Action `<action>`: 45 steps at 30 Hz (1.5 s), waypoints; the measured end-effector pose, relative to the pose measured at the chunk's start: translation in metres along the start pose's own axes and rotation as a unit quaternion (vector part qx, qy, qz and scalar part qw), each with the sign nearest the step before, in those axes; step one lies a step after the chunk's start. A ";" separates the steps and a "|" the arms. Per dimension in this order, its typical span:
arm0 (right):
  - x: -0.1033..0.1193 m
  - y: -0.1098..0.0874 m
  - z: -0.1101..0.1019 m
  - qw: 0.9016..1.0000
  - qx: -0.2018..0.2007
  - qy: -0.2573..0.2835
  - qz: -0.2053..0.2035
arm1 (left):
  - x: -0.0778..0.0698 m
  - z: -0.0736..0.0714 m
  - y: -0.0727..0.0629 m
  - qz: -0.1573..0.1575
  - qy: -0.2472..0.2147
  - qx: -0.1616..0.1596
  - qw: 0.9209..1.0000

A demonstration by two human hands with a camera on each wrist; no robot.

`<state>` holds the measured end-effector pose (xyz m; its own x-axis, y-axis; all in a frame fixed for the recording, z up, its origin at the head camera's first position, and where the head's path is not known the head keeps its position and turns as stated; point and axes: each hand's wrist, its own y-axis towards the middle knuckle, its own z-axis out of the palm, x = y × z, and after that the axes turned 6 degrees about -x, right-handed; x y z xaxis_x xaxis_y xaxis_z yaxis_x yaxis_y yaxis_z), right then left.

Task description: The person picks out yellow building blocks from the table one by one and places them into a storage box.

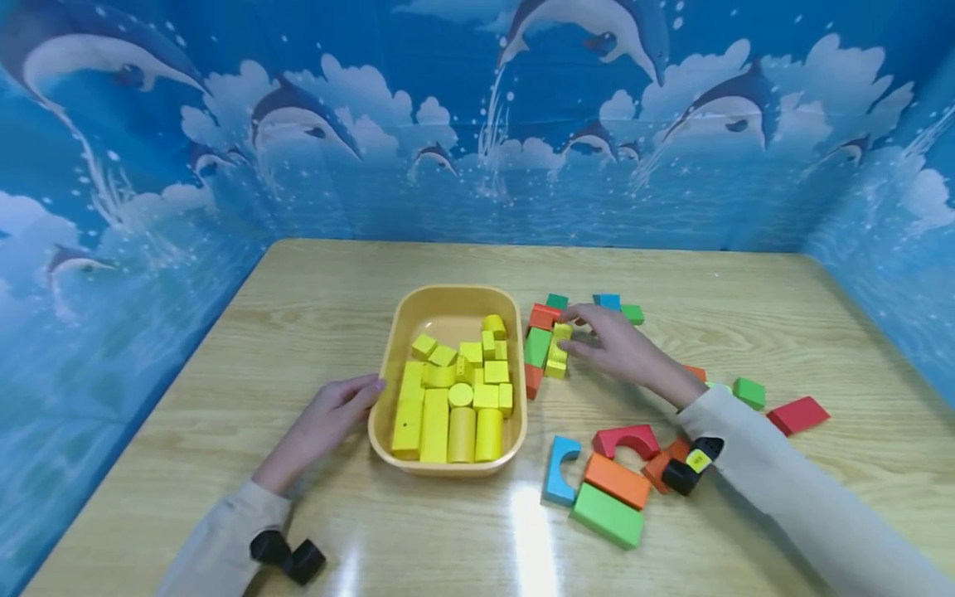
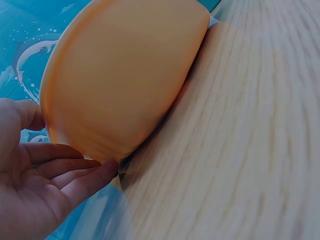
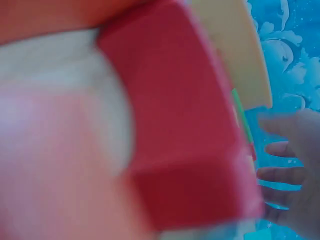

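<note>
A yellow plastic tub (image 1: 449,470) filled with yellow building blocks (image 1: 435,427), among them cubes, cylinders and long bars, stands mid-table. My left hand (image 1: 346,412) holds its left side; in the left wrist view the thumb is at the rim and the fingers (image 2: 75,182) lie against the outer wall. To the tub's right, my right hand (image 1: 615,344) reaches over a yellow block (image 1: 557,352), index finger and thumb apart at its far end and side. The right wrist view shows those fingers (image 3: 285,175) spread, with nothing between them.
Green (image 1: 536,347) and red-orange blocks (image 1: 533,381) lie close along the tub's right wall. Nearer me are a blue arch (image 1: 559,473), a red arch (image 1: 625,437), an orange block (image 1: 618,479) and a green block (image 1: 608,516). Farther right lies a red block (image 1: 798,415).
</note>
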<state>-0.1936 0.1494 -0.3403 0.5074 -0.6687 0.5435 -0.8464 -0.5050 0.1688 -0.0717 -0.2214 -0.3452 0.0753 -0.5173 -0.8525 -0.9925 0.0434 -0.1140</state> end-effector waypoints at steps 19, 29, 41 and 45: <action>-0.004 -0.009 0.013 0.999 -0.015 -0.021 0.023 | 0.003 0.001 0.002 0.007 -0.016 -0.006 1.000; 0.042 0.022 0.008 0.992 -0.102 0.048 -0.049 | 0.000 0.000 -0.001 -0.003 -0.002 -0.006 1.000; 0.095 0.064 0.059 0.983 -0.030 -0.168 -0.074 | 0.001 0.002 0.001 0.012 -0.003 -0.008 1.000; 0.102 0.066 0.069 0.967 -0.013 -0.251 -0.033 | 0.001 0.002 0.002 0.013 0.003 -0.012 1.000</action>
<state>-0.1870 0.0102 -0.3308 0.5697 -0.8193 0.0643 -0.8098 -0.5463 0.2141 -0.0729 -0.2199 -0.3473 0.0494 -0.5220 -0.8515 -0.9961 0.0363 -0.0801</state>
